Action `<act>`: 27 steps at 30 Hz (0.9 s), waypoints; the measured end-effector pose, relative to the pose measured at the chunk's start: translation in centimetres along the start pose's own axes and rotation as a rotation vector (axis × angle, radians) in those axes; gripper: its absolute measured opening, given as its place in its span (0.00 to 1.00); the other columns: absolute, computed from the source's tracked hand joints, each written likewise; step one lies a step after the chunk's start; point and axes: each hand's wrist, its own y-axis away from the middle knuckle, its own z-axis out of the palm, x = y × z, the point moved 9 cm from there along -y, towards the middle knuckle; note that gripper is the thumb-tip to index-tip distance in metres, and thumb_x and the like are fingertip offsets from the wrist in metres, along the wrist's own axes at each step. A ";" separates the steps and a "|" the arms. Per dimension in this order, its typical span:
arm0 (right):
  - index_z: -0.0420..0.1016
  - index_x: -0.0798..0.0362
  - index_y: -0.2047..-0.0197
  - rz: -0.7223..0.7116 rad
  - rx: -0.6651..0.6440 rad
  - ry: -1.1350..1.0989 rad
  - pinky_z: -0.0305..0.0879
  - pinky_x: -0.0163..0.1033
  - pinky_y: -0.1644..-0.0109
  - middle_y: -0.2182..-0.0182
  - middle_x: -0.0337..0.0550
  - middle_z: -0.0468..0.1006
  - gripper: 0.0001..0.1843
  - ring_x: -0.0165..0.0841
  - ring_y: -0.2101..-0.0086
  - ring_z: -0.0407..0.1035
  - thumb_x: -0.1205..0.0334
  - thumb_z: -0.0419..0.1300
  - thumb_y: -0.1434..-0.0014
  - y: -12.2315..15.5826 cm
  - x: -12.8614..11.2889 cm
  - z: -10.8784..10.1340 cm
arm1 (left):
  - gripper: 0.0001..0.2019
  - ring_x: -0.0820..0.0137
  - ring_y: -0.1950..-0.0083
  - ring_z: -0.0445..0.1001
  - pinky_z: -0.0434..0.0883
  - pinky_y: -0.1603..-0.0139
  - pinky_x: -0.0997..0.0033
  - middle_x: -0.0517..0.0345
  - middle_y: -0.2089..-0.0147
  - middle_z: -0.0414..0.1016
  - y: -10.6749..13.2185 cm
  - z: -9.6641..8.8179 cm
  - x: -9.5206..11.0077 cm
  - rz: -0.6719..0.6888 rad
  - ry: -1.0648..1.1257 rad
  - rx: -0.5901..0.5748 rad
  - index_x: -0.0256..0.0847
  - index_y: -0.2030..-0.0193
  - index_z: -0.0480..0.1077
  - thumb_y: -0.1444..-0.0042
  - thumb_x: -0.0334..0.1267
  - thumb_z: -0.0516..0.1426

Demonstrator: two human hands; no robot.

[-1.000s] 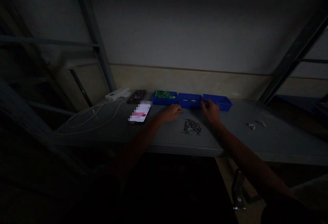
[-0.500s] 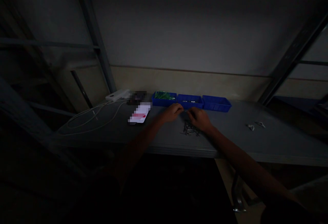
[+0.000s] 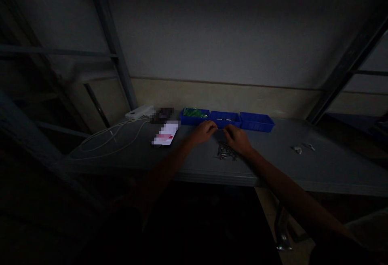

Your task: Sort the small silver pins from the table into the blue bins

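My left hand is closed in a pinch above the table, in front of the blue bins. Facing it, my right hand is closed in a pinch too. A thin, pale metal-looking piece spans the small gap between the fingertips; its exact kind is too small and dark to tell. Just below the right hand lies a loose pile of metal screws or pins. Behind the hands stand a blue bin with green plastic bags, a blue bin with a few shiny metal pieces and another blue bin.
A lit phone lies left of my left arm, beside a dark blurred object. Further left are a white power strip and loose white cables. Two small metal pieces, one a pale ring-like part, lie on the grey table at right.
Both hands stay in nearly the same place. The right fingertips have drawn slightly away from the left ones, and the thin piece between them shows a little more.
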 end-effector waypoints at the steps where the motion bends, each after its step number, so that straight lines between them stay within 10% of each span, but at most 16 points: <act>1: 0.68 0.54 0.65 0.000 0.001 0.008 0.55 0.34 0.67 0.70 0.44 0.74 0.12 0.32 0.69 0.67 0.59 0.46 0.38 0.0 0.0 0.0 | 0.07 0.70 0.63 0.68 0.65 0.60 0.70 0.55 0.67 0.71 0.0 0.1 0.0 -0.001 -0.002 -0.007 0.35 0.68 0.68 0.44 0.33 0.50; 15: 0.70 0.54 0.65 0.016 0.011 -0.028 0.57 0.35 0.66 0.69 0.46 0.75 0.14 0.33 0.70 0.67 0.58 0.46 0.39 -0.3 0.6 -0.3 | 0.07 0.71 0.65 0.71 0.67 0.64 0.74 0.56 0.67 0.74 0.1 0.2 -0.4 -0.093 0.046 -0.013 0.35 0.63 0.69 0.44 0.35 0.52; 27: 0.74 0.59 0.61 0.675 0.316 0.212 0.59 0.40 0.65 0.67 0.55 0.77 0.19 0.40 0.67 0.70 0.54 0.49 0.43 0.8 15.4 -4.9 | 0.06 0.69 0.62 0.71 0.65 0.56 0.70 0.55 0.66 0.75 0.9 3.8 -0.4 0.037 -0.169 -0.259 0.38 0.66 0.74 0.50 0.35 0.58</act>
